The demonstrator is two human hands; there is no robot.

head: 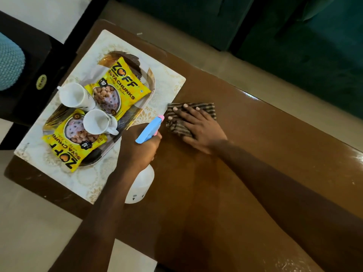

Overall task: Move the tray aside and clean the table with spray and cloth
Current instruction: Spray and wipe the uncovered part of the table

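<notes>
Head: striped brown cloth point(209, 110), seemingly folded, under right hand point(198, 127).

Oval tray point(135, 63), gold-brown feather pattern, flat at the left end of the glossy brown table point(255, 154). Striped brown cloth point(206, 110), pressed flat mid-table, just right of the tray. White spray bottle point(140, 185), blue head, pink nozzle, tilted toward the cloth.

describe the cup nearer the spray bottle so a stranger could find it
At the left end of the wooden table lies a patterned tray. Of its two white cups, pick the cup nearer the spray bottle, overlapping the inverted packet.
</notes>
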